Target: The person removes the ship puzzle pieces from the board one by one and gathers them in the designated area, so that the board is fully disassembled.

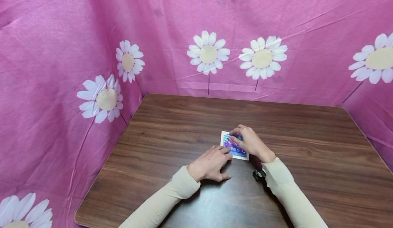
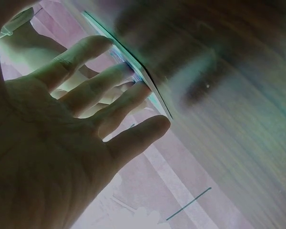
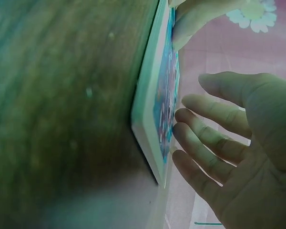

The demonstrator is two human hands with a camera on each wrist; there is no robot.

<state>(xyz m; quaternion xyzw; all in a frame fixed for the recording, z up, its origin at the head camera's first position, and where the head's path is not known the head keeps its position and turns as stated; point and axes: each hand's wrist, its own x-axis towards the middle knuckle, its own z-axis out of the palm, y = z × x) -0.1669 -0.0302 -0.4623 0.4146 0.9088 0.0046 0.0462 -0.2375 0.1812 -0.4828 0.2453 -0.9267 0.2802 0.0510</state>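
Observation:
A small flat picture board (image 1: 235, 150) with a white border and a blue and purple print lies face up on the table, its exact kind unclear. My left hand (image 1: 212, 164) rests its extended fingertips on the board's near-left edge, thumb spread on the wood. Over the upper right part of the board reaches my right hand (image 1: 251, 142), fingers loosely bent and covering that corner. In the right wrist view the board's thick pale side (image 3: 150, 109) shows, with the right fingertips (image 3: 181, 126) close to the printed face; whether all of them touch is unclear.
The brown wood-grain table (image 1: 172, 129) extends around both hands. Pink cloth (image 1: 165, 23) with large white daisies hangs behind it and along the left side. A small black device (image 1: 259, 175) sits at the right wrist, near the sleeve cuff.

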